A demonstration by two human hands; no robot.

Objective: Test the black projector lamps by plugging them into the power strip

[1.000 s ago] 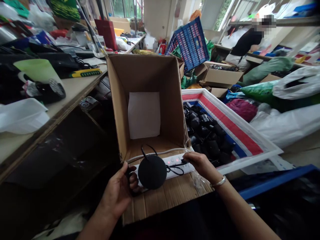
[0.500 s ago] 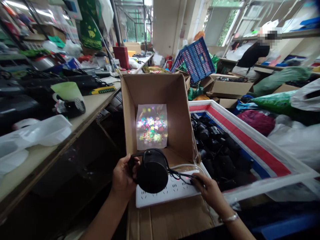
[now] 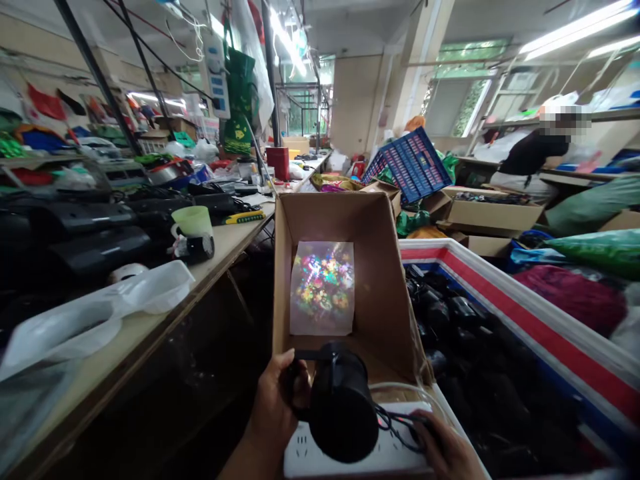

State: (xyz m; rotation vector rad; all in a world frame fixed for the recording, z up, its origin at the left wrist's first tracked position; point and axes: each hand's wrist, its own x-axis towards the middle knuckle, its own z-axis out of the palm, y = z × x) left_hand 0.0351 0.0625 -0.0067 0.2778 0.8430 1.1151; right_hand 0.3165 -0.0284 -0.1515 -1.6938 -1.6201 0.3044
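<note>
left hand (image 3: pixel 275 417) gripping black projector (image 3: pixel 343 407), right hand (image 3: pixel 445 453) on white power strip (image 3: pixel 320 460), coloured pattern inside cardboard box (image 3: pixel 385 293)

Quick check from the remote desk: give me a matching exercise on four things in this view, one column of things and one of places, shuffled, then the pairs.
Things:
1. black round projector lamp
2. white paper sheet with coloured light spots
3. white plastic power strip
4. pale green plastic cup

Places:
A. on the wooden workbench
B. on the back wall inside the brown cardboard box
C. gripped in the left hand
D. under the lamp, beside the right hand

Pairs: 1-C, 2-B, 3-D, 4-A
</note>
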